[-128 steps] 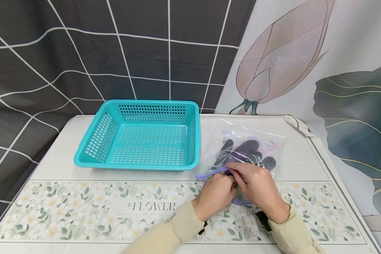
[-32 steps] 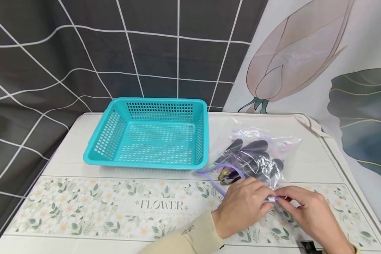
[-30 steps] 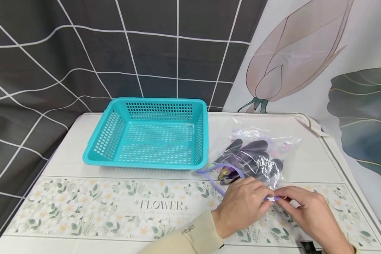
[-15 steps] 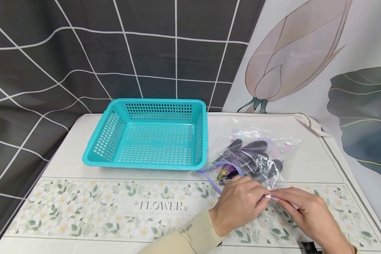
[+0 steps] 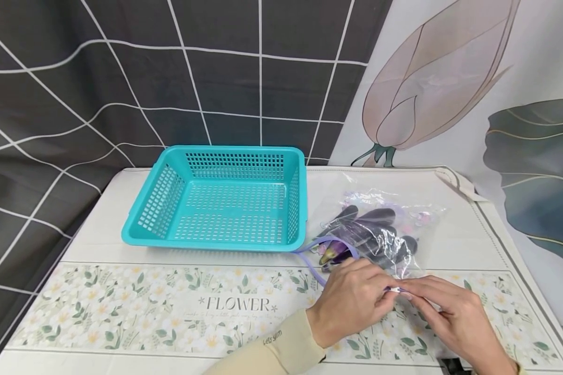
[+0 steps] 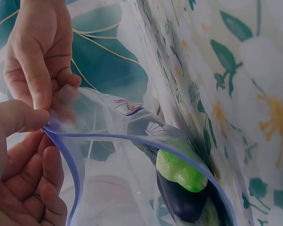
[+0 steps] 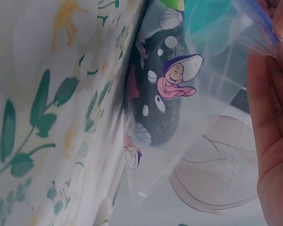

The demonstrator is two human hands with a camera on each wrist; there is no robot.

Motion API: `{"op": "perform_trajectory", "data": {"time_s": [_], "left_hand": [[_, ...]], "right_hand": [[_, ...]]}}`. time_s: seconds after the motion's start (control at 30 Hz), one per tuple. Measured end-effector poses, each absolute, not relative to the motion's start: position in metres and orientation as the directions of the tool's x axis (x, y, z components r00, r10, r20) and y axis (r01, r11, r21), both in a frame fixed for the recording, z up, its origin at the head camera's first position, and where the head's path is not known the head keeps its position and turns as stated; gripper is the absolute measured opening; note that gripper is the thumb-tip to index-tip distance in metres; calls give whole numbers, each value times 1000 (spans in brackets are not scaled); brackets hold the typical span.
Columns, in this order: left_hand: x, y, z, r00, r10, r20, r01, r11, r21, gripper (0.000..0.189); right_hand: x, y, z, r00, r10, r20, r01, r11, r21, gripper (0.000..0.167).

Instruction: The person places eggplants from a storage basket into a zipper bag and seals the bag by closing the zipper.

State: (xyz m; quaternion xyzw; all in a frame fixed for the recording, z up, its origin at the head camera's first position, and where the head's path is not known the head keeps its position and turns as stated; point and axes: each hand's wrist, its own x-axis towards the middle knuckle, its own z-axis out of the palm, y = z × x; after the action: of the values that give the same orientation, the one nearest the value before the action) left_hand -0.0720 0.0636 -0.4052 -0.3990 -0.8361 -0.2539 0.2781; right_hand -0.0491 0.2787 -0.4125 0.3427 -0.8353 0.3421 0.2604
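Note:
A clear zip bag point(image 5: 415, 250) with a purple zip strip point(image 5: 315, 272) lies on the table, holding several dark purple eggplants point(image 5: 377, 216). The left end of its mouth gapes, and a green-topped eggplant point(image 6: 184, 200) shows through it in the left wrist view. My left hand point(image 5: 354, 297) pinches the zip strip near the bag's right corner. Right beside it, my right hand point(image 5: 450, 307) pinches the same strip, with a small white slider point(image 5: 395, 289) between the two hands. Printed cartoon shells point(image 7: 177, 77) mark the bag's film in the right wrist view.
A turquoise perforated basket point(image 5: 216, 245) stands left of the bag, its right front corner close to the zip strip. The table carries a white cloth with a floral band point(image 5: 145, 312). A dark grid curtain point(image 5: 216, 78) and a flower-print curtain point(image 5: 431, 94) hang behind.
Over four seconds both hands have moved from the middle of the bag's mouth to its right end. During the last second they have shifted slightly left, the white slider with them.

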Motion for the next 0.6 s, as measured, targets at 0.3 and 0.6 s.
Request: {"op": "perform_trajectory", "data": {"time_s": [0.3, 0.6], "left_hand": [[-72, 63, -406, -559, 505, 658, 804, 525, 280, 8], [-74, 61, -403, -514, 521, 681, 812, 552, 191, 8]], "right_hand": [[-51, 270, -409, -586, -352, 730, -779, 494, -387, 34], [-53, 265, -405, -537, -316, 782, -824, 397, -405, 30]]}}
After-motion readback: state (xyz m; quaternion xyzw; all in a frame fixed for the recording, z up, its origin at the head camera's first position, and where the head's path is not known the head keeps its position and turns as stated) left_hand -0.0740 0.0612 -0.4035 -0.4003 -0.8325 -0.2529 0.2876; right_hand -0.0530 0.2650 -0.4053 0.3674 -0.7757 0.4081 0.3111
